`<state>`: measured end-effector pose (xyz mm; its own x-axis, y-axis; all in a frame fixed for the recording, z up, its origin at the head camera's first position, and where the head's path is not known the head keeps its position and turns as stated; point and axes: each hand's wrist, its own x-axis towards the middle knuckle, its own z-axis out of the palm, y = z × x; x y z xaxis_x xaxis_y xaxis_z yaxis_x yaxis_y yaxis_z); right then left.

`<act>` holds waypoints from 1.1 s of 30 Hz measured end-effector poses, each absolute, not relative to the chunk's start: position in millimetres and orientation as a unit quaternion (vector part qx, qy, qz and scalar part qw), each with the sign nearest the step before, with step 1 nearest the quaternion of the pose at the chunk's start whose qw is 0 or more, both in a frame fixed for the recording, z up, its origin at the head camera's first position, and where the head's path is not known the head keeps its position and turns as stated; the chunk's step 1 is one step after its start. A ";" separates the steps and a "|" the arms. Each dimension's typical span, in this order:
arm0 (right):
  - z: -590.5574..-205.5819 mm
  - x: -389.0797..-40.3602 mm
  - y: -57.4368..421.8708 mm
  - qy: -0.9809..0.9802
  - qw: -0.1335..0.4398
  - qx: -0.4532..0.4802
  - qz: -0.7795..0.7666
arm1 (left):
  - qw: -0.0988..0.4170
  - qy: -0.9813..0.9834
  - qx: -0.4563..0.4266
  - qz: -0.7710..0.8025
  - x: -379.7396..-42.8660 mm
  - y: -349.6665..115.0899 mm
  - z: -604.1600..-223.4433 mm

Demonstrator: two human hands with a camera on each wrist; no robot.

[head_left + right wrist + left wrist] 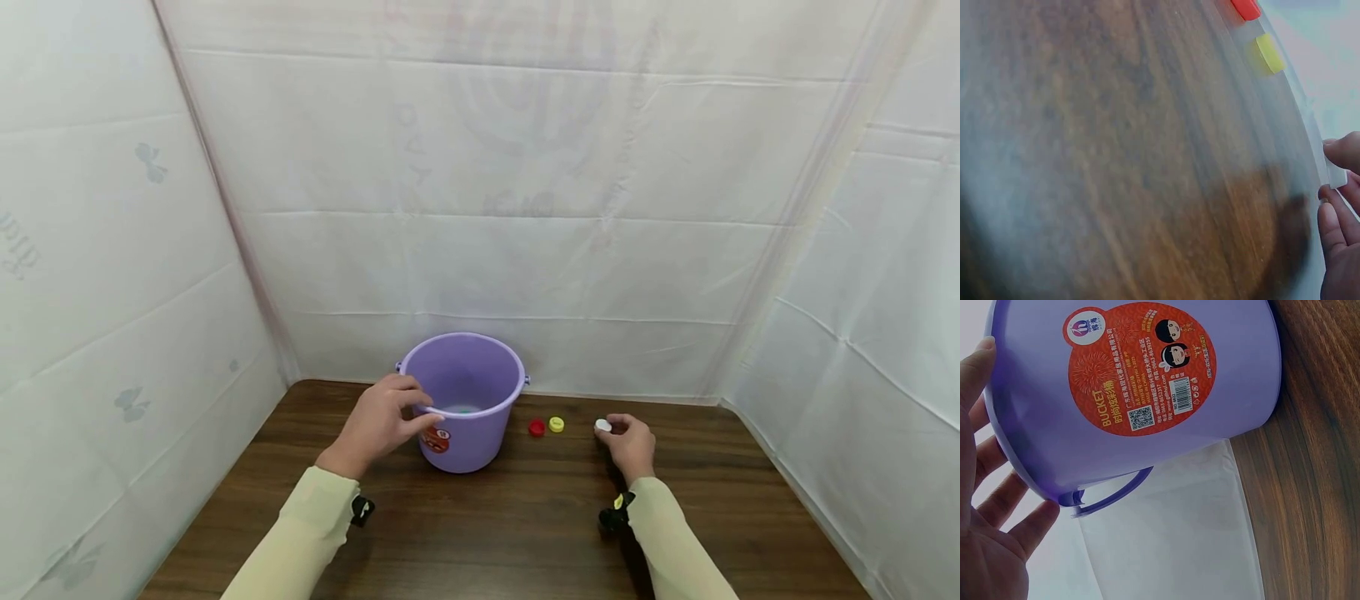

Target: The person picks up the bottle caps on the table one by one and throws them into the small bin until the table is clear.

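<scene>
A purple bucket point(468, 437) with a red label stands upright on the table. My left hand point(381, 421) holds its near-left rim, the thumb at the front and the fingers over the edge. In the left wrist view, those fingers point(1035, 528) spread along the rim close to the handle's pivot. Farther right, my right hand point(632, 446) pinches a white bottle cap point(602, 425) between thumb and fingers. The right wrist view shows the white cap point(1336, 175) partly covered by the fingers. Between the bucket and this hand lie a red bottle cap point(537, 427) and a yellow bottle cap point(557, 424).
Something small and green point(465, 411) shows at the bucket's bottom, mostly hidden by the near wall. The brown wooden table point(480, 533) ends at a white sheet point(600, 350) close behind the bucket and caps. More sheets hang on the left and right.
</scene>
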<state>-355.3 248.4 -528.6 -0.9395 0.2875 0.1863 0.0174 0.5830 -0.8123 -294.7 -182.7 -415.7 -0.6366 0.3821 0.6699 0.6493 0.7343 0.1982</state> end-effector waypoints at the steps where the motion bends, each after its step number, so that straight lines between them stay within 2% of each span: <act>1: -527.9 -354.6 248.4 -0.878 0.152 -0.084 0.446 | 0.310 -0.878 -0.294 -0.216 -294.6 -183.0 -416.0; 33: -491.1 -343.0 228.9 -0.868 0.139 0.018 0.477 | 0.305 -0.881 -0.287 -0.220 -294.7 -180.2 -416.4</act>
